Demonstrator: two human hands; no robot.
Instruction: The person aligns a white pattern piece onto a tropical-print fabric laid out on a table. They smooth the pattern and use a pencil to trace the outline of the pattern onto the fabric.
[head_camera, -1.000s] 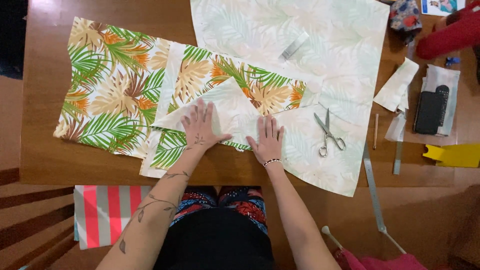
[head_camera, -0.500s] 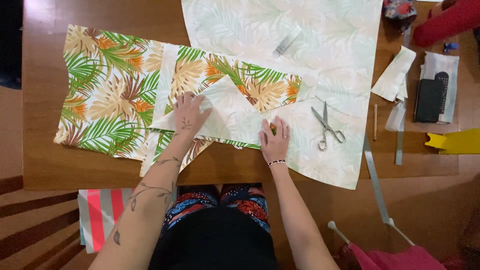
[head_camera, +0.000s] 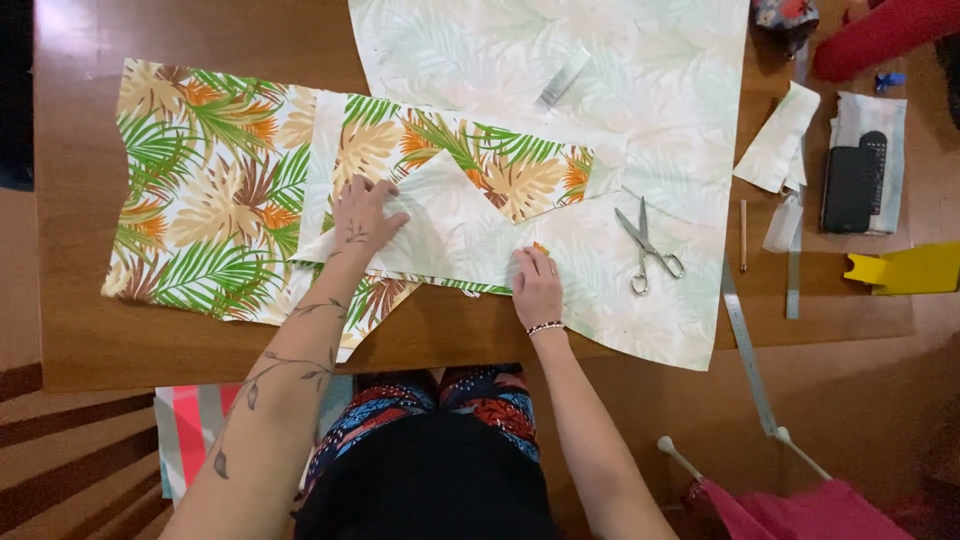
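While the left hand (head_camera: 362, 218) lies flat with its fingers spread, pressing down the left end of a pale folded fabric piece (head_camera: 440, 228), the right hand (head_camera: 535, 285) sits at that piece's lower right corner with fingers curled; they seem to pinch the corner or something small and orange there, though the view is too coarse to be sure. Neither hand has anything lifted off the table. The pale piece runs left to right across the middle of the frame, so its long axis spans the gap between the two hands, one hand at each end, with the right hand lower in the frame. Under it lies a strip of palm-leaf print fabric (head_camera: 480, 160), and further to the left a larger panel of the same print (head_camera: 200, 190). A big sheet of pale leaf-patterned cloth (head_camera: 600, 80) fills the upper right. Scissors (head_camera: 648, 246) rest on that sheet just right of the right hand, nearer to it than to the left. A pencil (head_camera: 743, 234) and a metal ruler (head_camera: 748, 345) lie further right on the wooden table (head_camera: 80, 330).
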